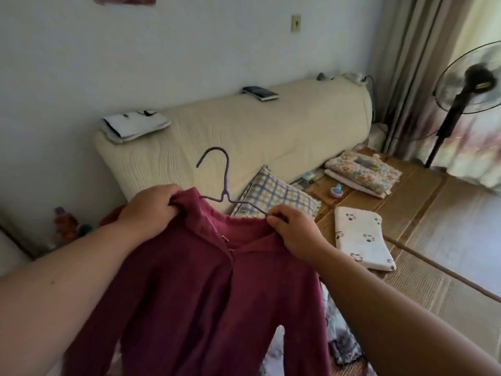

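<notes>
— What do the hands hold?
— The left hand grips the shirt by its collar, fingers curled round the cloth. The right hand pinches the wire end of the hanger at the neckline.
— And where is the hanger?
— Its hook rises between the two grips. The shirt hangs below them. A pillow lies just beyond the right grip.

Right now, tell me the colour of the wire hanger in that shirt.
Purple: the wire hanger in the maroon shirt shows best in the head view.
</notes>
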The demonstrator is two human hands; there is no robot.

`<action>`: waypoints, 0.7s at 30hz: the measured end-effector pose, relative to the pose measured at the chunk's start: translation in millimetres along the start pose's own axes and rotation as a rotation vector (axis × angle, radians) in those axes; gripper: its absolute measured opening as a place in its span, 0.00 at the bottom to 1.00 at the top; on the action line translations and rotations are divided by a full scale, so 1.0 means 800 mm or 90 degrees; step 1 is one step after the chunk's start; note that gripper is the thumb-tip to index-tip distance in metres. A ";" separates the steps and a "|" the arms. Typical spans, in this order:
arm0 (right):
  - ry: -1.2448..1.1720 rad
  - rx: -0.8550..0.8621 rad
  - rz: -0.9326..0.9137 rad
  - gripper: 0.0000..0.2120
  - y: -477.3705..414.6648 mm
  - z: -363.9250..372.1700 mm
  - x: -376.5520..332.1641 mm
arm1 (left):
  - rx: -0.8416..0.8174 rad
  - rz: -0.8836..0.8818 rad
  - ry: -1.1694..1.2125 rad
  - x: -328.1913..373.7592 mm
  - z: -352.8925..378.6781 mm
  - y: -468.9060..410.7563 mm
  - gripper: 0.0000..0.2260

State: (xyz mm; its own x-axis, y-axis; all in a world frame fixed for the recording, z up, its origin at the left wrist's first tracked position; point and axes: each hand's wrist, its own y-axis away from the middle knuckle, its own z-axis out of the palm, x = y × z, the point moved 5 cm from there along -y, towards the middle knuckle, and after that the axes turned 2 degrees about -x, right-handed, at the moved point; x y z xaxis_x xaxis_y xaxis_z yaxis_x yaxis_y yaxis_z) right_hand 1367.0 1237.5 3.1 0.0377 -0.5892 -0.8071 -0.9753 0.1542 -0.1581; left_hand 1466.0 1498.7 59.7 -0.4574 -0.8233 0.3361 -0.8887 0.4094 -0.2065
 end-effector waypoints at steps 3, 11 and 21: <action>0.020 -0.023 0.015 0.06 -0.076 0.013 0.017 | 0.002 -0.040 -0.017 -0.021 0.013 -0.062 0.10; 0.045 -0.057 0.069 0.06 -0.174 0.041 0.077 | -0.086 -0.070 0.016 -0.064 0.089 -0.164 0.11; 0.084 0.026 0.217 0.05 -0.289 0.109 0.164 | -0.178 0.007 0.050 -0.143 0.211 -0.326 0.10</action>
State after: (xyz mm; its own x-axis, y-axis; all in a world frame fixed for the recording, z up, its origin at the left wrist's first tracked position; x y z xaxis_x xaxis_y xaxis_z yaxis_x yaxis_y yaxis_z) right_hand 1616.4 1193.6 -116.2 -0.3184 -0.5957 -0.7374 -0.9176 0.3889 0.0821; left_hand 1755.1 1419.7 -79.8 -0.4583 -0.7895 0.4082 -0.8530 0.5198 0.0477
